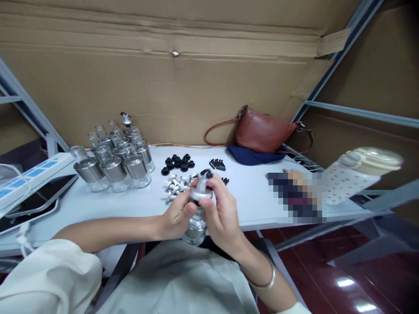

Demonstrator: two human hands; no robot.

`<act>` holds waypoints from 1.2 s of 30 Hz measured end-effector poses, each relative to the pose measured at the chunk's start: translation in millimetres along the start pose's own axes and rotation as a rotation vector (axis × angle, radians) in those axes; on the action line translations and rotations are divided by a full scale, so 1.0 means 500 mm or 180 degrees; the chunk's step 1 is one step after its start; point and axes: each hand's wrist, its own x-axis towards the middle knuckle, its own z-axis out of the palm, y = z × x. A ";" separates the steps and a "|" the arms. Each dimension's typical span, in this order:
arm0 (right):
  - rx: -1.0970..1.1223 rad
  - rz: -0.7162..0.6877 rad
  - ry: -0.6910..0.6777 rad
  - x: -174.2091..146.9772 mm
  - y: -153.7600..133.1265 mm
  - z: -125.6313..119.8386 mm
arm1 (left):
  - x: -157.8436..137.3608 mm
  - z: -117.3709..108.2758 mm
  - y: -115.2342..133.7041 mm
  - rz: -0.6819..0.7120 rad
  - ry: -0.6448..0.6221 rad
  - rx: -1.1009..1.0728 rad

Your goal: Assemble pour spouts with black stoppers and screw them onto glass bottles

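Observation:
A glass bottle [195, 234] with a metal band stands upright between my hands at the table's front edge, above my lap. On its mouth sits a silver pour spout [200, 190] with a black flap at the tip. My left hand [176, 214] is closed round the neck just under the spout. From the other side my right hand [225, 213] grips the spout, its thumb against the collar. Just beyond my hands lie a pile of silver spout parts [176, 186], several black stoppers [177, 162] and small black flaps [218, 164].
Several banded glass bottles [113, 168] stand at the left, one fitted with a spout [125, 118]. A white power strip [32, 179] lies farther left. A brown handbag [262, 131] rests on a navy cap [252, 157]. At the right is a dotted tumbler [347, 179].

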 end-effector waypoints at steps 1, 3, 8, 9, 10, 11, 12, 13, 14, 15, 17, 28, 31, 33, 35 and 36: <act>0.0261 0.0306 -0.0020 0.002 -0.003 -0.004 | 0.001 0.001 0.002 0.0040 -0.0166 -0.0076; 0.0801 0.0861 -0.0060 0.004 -0.006 -0.010 | 0.002 0.002 0.004 0.0148 -0.0464 -0.0186; 0.1311 0.1026 0.0421 -0.003 0.025 -0.016 | 0.005 0.003 -0.001 -0.0011 -0.0398 -0.0545; 0.1269 0.0985 0.0578 -0.007 0.038 -0.018 | 0.004 0.002 -0.001 -0.0090 -0.0345 -0.0595; 0.1197 0.0971 0.0738 -0.012 0.053 -0.022 | 0.004 0.000 0.001 -0.0163 -0.0292 -0.0610; 0.1101 0.0981 0.0889 -0.017 0.068 -0.027 | 0.002 -0.002 0.005 -0.0243 -0.0247 -0.0596; 0.1000 0.1024 0.0993 -0.023 0.084 -0.034 | 0.000 -0.006 0.012 -0.0322 -0.0211 -0.0574; 0.0916 0.1105 0.1075 -0.028 0.099 -0.040 | -0.003 -0.011 0.020 -0.0395 -0.0174 -0.0560; 0.0854 0.1219 0.1130 -0.034 0.113 -0.047 | -0.007 -0.018 0.031 -0.0462 -0.0129 -0.0544; 0.0798 0.1343 0.1187 -0.040 0.126 -0.053 | -0.011 -0.027 0.042 -0.0503 -0.0066 -0.0517; 0.0651 0.1553 0.1253 -0.052 0.148 -0.063 | -0.021 -0.051 0.064 -0.0457 0.0185 -0.0353; 0.0086 0.1890 -0.0130 -0.091 0.154 -0.067 | -0.082 -0.238 0.038 -0.0719 0.1892 0.1936; -0.0041 0.1901 -0.0162 -0.097 0.156 -0.068 | -0.081 -0.268 0.009 -0.0756 0.1919 0.2426; -0.0180 0.1690 -0.0076 -0.100 0.155 -0.067 | -0.075 -0.279 0.001 -0.0666 0.1978 0.3026; -0.0240 0.1438 0.0014 -0.101 0.151 -0.067 | -0.072 -0.283 0.000 -0.0498 0.2005 0.3712; -0.0233 0.1350 0.0025 -0.101 0.149 -0.066 | -0.072 -0.284 0.003 -0.0417 0.1984 0.4015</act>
